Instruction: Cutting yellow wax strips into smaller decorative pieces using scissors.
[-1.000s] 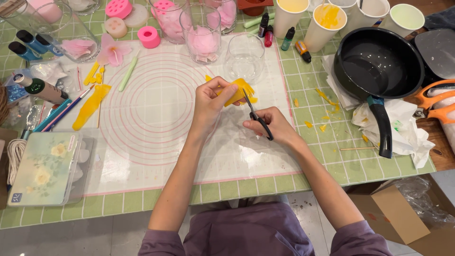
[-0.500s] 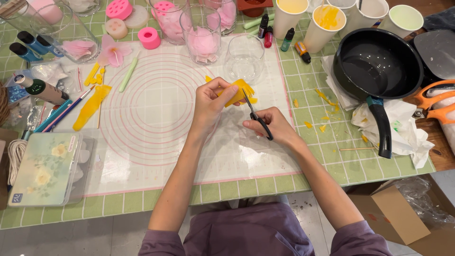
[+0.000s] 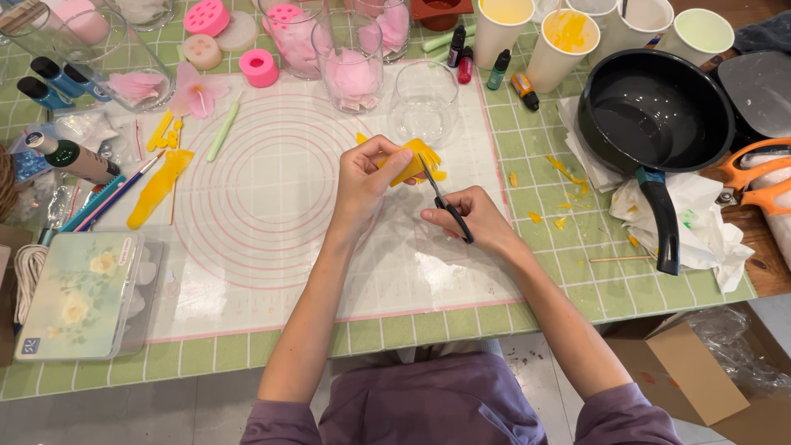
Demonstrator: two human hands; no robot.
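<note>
Trimming is the step in hand, by the look of it, worked over the far middle of the tabletop [image 3: 272,363] with its green grid cloth. On that lies a pale round-ringed mat [image 3: 272,206], and both arms reach out across it from the near edge. Off toward the far right corner sits a black pan [image 3: 659,115] on crumpled white paper, well apart from the cutting.

The left hand [image 3: 367,177] is curled closed, pinching a yellow petal-like sheet [image 3: 412,161] and holding it up just above the mat, near a clear glass [image 3: 423,103]. The right hand [image 3: 474,218] is closed around the handles of small black scissors [image 3: 445,202], whose blades point up into the sheet's edge; whether the blades are parted I cannot tell.

Small yellow scraps [image 3: 535,217] lie scattered on the cloth to the right of the hands.

I judge the next cut calls for a steady pinch on the sheet and a slight turn of it, so the blades follow the edge without tearing so thin a piece.
</note>
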